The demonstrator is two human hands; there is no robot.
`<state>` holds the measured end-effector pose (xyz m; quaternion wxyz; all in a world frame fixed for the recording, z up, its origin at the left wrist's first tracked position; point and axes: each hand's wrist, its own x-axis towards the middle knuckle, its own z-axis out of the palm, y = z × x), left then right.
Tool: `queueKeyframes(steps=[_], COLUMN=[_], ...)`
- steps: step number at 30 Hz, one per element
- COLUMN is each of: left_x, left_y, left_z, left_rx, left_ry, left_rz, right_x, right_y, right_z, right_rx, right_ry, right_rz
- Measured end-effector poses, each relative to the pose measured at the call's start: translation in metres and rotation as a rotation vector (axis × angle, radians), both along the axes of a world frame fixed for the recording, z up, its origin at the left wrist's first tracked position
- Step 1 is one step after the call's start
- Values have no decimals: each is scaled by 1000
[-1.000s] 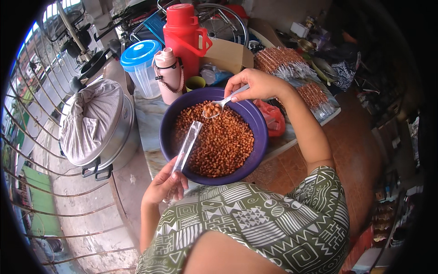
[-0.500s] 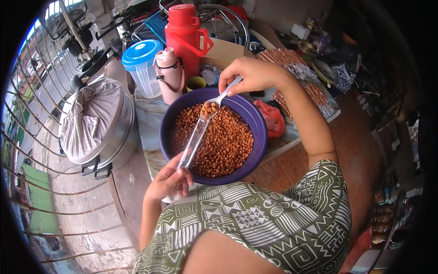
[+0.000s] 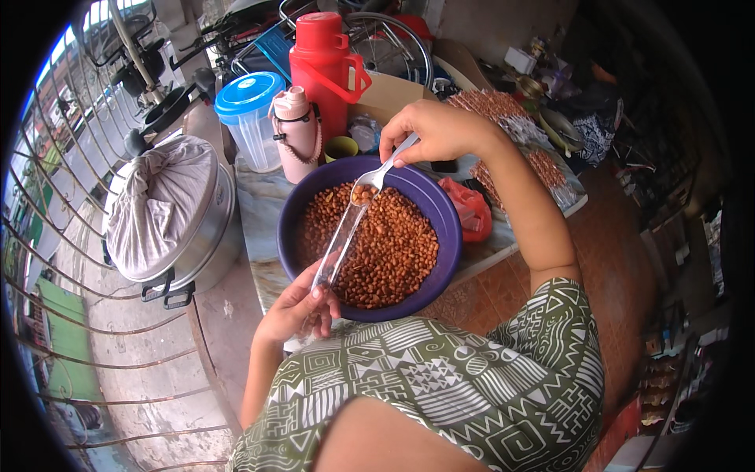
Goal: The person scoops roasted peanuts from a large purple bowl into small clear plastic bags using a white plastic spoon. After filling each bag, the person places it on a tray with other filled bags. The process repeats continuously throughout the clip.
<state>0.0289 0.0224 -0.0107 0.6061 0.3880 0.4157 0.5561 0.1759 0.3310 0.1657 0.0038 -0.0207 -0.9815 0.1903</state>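
My left hand point(image 3: 296, 308) is closed round the lower part of a long, narrow clear plastic sleeve point(image 3: 343, 240), which slants up over the basin. In my right hand point(image 3: 429, 132), a white plastic spoon point(image 3: 373, 178) is pinched by its handle. The spoon's bowl rests at the sleeve's upper mouth, with a few reddish-brown nuts point(image 3: 362, 193) at its tip. Below both hands, a purple basin point(image 3: 447, 236) holds many more loose nuts point(image 3: 393, 256), which look like peanuts. The sleeve's lower end is partly hidden by my left fingers.
Behind the basin stand a pink bottle point(image 3: 296, 141), a red thermos point(image 3: 322, 79), a blue-lidded container point(image 3: 250, 106) and a green cup point(image 3: 341, 147). A red plastic bag point(image 3: 469, 211) and filled sleeves point(image 3: 543, 175) lie right on the marbled table point(image 3: 263, 228). A cloth-covered pot point(image 3: 169, 212) stands left.
The small heap of nuts in the spoon looks smaller now. My hands and the sleeve hold nearly the same pose, and the whole view has shifted slightly.
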Motion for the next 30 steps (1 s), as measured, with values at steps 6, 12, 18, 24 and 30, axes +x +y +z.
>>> queueKeyframes(steps=[6, 12, 18, 24, 30], left_x=[2, -2, 0, 2, 6], left_y=[1, 1, 5, 11, 10], left_z=[0, 1, 7, 5, -1], left_rx=[17, 41, 66, 180, 324], left_ry=[-28, -43, -5, 40, 126], left_rz=[9, -50, -51, 25, 254], right_x=[1, 2, 4, 15, 31], right_y=[0, -6, -17, -44, -55], right_z=[2, 5, 16, 47, 65], right_rx=[51, 50, 123, 223, 215], right_ry=[42, 29, 107, 297, 377], right_rz=[27, -5, -9, 70, -108])
